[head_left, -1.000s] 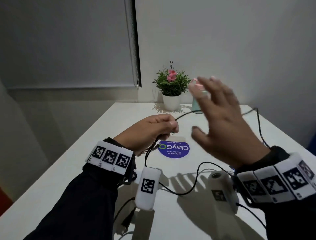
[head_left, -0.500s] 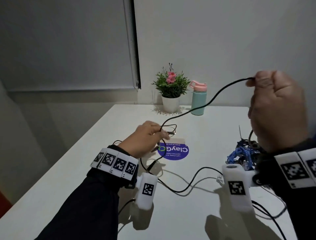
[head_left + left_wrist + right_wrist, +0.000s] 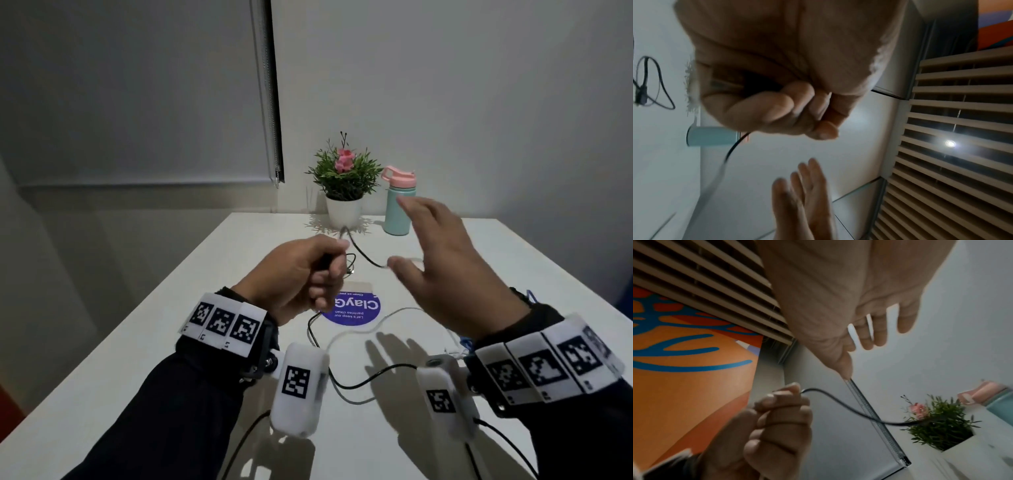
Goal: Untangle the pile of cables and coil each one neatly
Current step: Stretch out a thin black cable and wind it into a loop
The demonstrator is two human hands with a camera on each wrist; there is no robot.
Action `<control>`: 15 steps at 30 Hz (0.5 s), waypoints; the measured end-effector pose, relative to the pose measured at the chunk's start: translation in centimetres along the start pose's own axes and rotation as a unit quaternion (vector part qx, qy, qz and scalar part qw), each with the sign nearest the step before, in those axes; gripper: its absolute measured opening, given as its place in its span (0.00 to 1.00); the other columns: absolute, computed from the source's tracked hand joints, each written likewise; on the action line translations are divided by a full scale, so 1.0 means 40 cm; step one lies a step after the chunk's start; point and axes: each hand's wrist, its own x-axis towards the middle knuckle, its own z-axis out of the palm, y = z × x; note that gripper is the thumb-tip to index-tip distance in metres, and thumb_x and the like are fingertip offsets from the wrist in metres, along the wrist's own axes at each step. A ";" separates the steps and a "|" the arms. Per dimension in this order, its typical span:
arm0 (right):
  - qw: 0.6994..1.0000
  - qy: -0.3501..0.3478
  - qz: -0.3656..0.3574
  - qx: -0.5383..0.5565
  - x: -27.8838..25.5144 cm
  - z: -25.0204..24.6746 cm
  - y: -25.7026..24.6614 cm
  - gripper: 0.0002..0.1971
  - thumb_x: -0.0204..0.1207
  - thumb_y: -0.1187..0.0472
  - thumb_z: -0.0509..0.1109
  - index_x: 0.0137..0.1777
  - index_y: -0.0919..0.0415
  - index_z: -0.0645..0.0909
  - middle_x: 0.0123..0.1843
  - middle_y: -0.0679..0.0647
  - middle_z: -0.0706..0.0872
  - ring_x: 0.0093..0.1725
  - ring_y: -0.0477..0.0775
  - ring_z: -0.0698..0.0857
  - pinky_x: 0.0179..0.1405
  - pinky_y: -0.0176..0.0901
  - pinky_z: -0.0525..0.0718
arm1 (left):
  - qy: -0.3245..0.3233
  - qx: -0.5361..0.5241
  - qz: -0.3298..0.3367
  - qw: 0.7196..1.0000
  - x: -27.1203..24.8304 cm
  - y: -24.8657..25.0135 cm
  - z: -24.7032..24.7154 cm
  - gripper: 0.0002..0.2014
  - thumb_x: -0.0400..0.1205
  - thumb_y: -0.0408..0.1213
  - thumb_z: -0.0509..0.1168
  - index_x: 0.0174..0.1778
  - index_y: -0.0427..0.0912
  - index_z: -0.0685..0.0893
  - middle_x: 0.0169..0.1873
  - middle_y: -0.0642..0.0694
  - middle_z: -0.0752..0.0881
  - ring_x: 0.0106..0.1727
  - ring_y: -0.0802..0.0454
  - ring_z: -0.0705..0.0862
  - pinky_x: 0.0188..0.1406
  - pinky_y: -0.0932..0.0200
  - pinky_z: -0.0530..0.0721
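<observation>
A thin black cable (image 3: 364, 257) runs out of my left hand (image 3: 329, 274), which grips it in a fist above the table's middle. More of the cable hangs below the fist and trails over the table (image 3: 359, 383). My right hand (image 3: 428, 246) hovers just right of the fist with fingers spread and holds nothing; the cable passes close to its thumb. In the right wrist view the black cable (image 3: 849, 407) leaves the left hand (image 3: 777, 418) and swings below the open fingers (image 3: 879, 334). A looped cable end with a plug (image 3: 645, 81) lies on the table.
A white cable (image 3: 376, 325) curves over the white table (image 3: 205, 308) beside a round purple sticker (image 3: 352, 308). A blue tangle (image 3: 464, 342) peeks out behind my right wrist. A potted plant (image 3: 344, 185) and a teal bottle (image 3: 399, 209) stand at the far edge.
Half a second ago my right hand held the black cable high at the right. It has let go and swung back toward the left hand, open. The left hand has risen slightly.
</observation>
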 end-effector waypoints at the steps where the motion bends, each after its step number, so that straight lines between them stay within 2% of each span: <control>1: 1.000 -0.012 -0.026 0.011 -0.004 0.006 -0.012 0.36 0.79 0.56 0.71 0.84 0.53 0.60 0.81 0.52 0.66 0.80 0.52 0.63 0.80 0.49 0.63 | -0.038 0.000 -0.015 0.999 -0.004 -0.002 0.011 0.20 0.83 0.43 0.61 0.24 0.43 0.72 0.19 0.51 0.59 0.19 0.55 0.58 0.18 0.64 0.64; 2: 0.998 -0.026 -0.044 0.031 -0.007 0.014 -0.020 0.34 0.79 0.56 0.71 0.84 0.52 0.62 0.80 0.50 0.66 0.80 0.49 0.63 0.80 0.46 0.62 | -0.075 -0.005 -0.024 0.997 -0.006 -0.005 0.022 0.22 0.84 0.43 0.60 0.22 0.43 0.71 0.17 0.52 0.60 0.18 0.56 0.58 0.18 0.65 0.64; 4: 0.990 -0.048 -0.056 0.118 -0.016 0.032 -0.039 0.20 0.82 0.62 0.66 0.74 0.53 0.74 0.72 0.48 0.76 0.73 0.47 0.73 0.75 0.42 0.69 | -0.147 -0.032 -0.029 0.988 -0.014 -0.006 0.046 0.25 0.87 0.44 0.57 0.22 0.44 0.74 0.16 0.53 0.63 0.16 0.59 0.60 0.15 0.67 0.65; 5: 0.981 -0.055 -0.049 0.182 -0.019 0.037 -0.051 0.14 0.84 0.66 0.63 0.65 0.52 0.79 0.63 0.48 0.83 0.63 0.46 0.80 0.67 0.43 0.76 | -0.182 -0.056 -0.022 0.982 -0.017 -0.003 0.056 0.25 0.89 0.44 0.54 0.24 0.43 0.78 0.17 0.54 0.68 0.16 0.61 0.61 0.14 0.68 0.65; 6: 0.966 -0.066 -0.035 0.246 -0.022 0.040 -0.065 0.14 0.84 0.69 0.59 0.58 0.50 0.80 0.53 0.46 0.88 0.50 0.44 0.83 0.56 0.43 0.81 | -0.206 -0.088 -0.008 0.975 -0.019 0.003 0.065 0.25 0.90 0.43 0.52 0.31 0.42 0.85 0.19 0.55 0.73 0.16 0.62 0.62 0.14 0.70 0.66; 7: 0.950 -0.092 -0.017 0.299 -0.027 0.044 -0.079 0.16 0.85 0.70 0.57 0.55 0.48 0.80 0.44 0.44 0.89 0.37 0.41 0.82 0.45 0.40 0.84 | -0.212 -0.132 0.015 0.968 -0.018 0.012 0.071 0.24 0.90 0.43 0.51 0.41 0.40 0.90 0.24 0.54 0.79 0.17 0.63 0.63 0.14 0.71 0.67; 8: 0.937 -0.132 -0.003 0.323 -0.032 0.049 -0.089 0.17 0.86 0.70 0.56 0.52 0.47 0.80 0.37 0.41 0.90 0.29 0.38 0.80 0.34 0.37 0.83 | -0.199 -0.181 0.043 0.962 -0.017 0.021 0.074 0.22 0.90 0.43 0.52 0.53 0.36 0.90 0.31 0.52 0.83 0.18 0.63 0.66 0.15 0.71 0.71; 9: 0.933 -0.173 0.003 0.314 -0.037 0.051 -0.098 0.17 0.88 0.68 0.56 0.48 0.46 0.78 0.31 0.34 0.86 0.25 0.35 0.79 0.28 0.28 0.77 | -0.169 -0.219 0.076 0.958 -0.013 0.028 0.073 0.21 0.89 0.43 0.54 0.62 0.34 0.87 0.39 0.48 0.87 0.20 0.62 0.72 0.19 0.69 0.77; 10: 0.937 -0.207 -0.003 0.282 -0.040 0.052 -0.101 0.16 0.88 0.65 0.56 0.44 0.46 0.76 0.26 0.29 0.82 0.24 0.33 0.77 0.25 0.26 0.73 | -0.130 -0.232 0.110 0.958 -0.010 0.033 0.069 0.20 0.89 0.42 0.55 0.66 0.33 0.85 0.46 0.45 0.89 0.25 0.62 0.79 0.26 0.66 0.83; 11: 0.938 -0.233 -0.016 0.255 -0.041 0.050 -0.100 0.14 0.88 0.63 0.58 0.42 0.47 0.75 0.24 0.28 0.79 0.24 0.32 0.76 0.24 0.24 0.70 | -0.087 -0.217 0.142 0.962 -0.005 0.036 0.061 0.20 0.89 0.41 0.54 0.68 0.34 0.83 0.53 0.43 0.90 0.31 0.59 0.85 0.33 0.63 0.88; 13: 0.932 -0.262 -0.040 0.247 -0.042 0.031 -0.094 0.11 0.87 0.58 0.61 0.42 0.48 0.78 0.25 0.32 0.77 0.25 0.35 0.75 0.24 0.24 0.69 | 0.003 -0.135 0.192 0.972 0.002 0.037 0.039 0.19 0.92 0.40 0.51 0.71 0.36 0.80 0.62 0.40 0.89 0.44 0.53 0.91 0.45 0.59 0.91; 15: 0.918 -0.267 -0.052 0.290 -0.037 0.002 -0.085 0.12 0.87 0.55 0.63 0.40 0.48 0.80 0.25 0.37 0.75 0.24 0.39 0.71 0.24 0.27 0.68 | 0.074 -0.038 0.209 0.974 0.003 0.034 0.014 0.18 0.92 0.38 0.50 0.72 0.36 0.79 0.62 0.39 0.89 0.49 0.47 0.92 0.47 0.58 0.91</control>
